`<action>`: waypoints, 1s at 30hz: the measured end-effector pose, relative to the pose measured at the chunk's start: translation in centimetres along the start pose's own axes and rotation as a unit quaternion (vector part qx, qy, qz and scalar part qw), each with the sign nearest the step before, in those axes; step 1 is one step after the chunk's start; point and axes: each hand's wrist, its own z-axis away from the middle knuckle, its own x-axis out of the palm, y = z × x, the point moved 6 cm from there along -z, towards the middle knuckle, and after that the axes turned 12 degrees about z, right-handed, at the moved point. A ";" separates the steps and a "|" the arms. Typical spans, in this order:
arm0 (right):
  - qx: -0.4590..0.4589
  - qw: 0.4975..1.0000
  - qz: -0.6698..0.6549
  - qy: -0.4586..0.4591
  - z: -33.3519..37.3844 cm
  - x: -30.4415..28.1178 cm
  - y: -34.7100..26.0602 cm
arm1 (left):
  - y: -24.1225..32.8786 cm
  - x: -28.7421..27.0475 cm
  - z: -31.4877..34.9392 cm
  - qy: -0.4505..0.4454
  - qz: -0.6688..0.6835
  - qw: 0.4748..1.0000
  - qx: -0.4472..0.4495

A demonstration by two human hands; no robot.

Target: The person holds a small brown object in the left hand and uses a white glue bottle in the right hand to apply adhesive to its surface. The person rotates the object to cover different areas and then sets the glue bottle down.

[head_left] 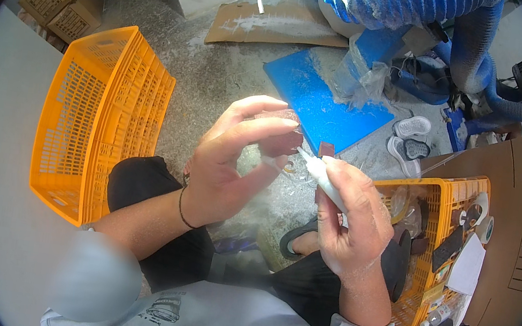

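Observation:
My left hand is raised in front of me, its fingers curled round a reddish-brown, rounded piece whose exact kind I cannot make out. My right hand grips a white squeeze tube. The tube's thin nozzle points up and left and ends close to the brown piece's lower right edge; whether they touch I cannot tell. A small brown strip stands up just beyond my right fingertips, partly hidden by them. Pale dust covers both forearms.
A tall orange crate stands at left, another orange crate at right with tape rolls and scraps on it. Ahead lie a blue board, shoe soles and a flat cardboard sheet. Blue ducting hangs above.

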 end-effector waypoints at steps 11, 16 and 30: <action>-0.049 0.999 0.009 -0.001 -0.1 0.2 0.0 | 0.1 0.0 -0.1 0.020 -0.056 0.998 0.018; -0.053 0.998 0.015 -0.002 -0.2 0.2 0.0 | 0.1 0.0 -0.1 0.016 -0.054 0.998 0.019; -0.048 0.999 0.019 -0.009 -0.2 0.2 0.0 | -0.1 0.1 0.0 0.009 -0.053 0.998 0.012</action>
